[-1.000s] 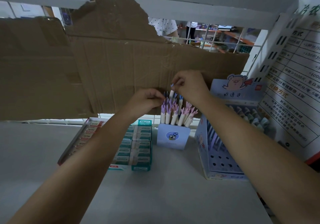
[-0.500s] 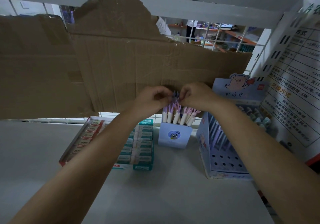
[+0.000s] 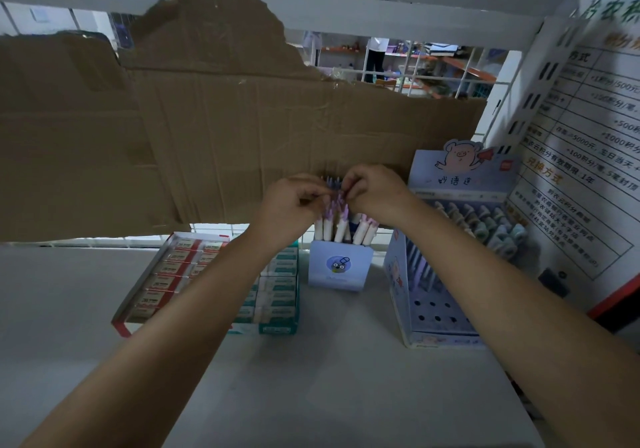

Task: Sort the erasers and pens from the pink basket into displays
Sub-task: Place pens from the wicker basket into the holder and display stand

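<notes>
Left hand (image 3: pixel 290 206), right hand (image 3: pixel 375 194) pinch tops of pens (image 3: pixel 341 230) — in holder (image 3: pixel 341 268).

Pens (image 3: pixel 341 227) in holder (image 3: pixel 340 266), right of erasers (image 3: pixel 211 281)

Left hand (image 3: pixel 291 209), right hand (image 3: pixel 376 194), forearms (image 3: pixel 194 312) bare, apparently to the elbows

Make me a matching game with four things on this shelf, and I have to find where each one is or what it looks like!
Things
1. red eraser tray
2. small pen holder
3. pig pen display
4. cardboard

Clues
a. farthest left on the shelf
b. brown, standing at the back
c. holds white pens with purple tops
d. farthest right, some front holes empty

Pairs: 1-a, 2-c, 3-d, 4-b
</notes>
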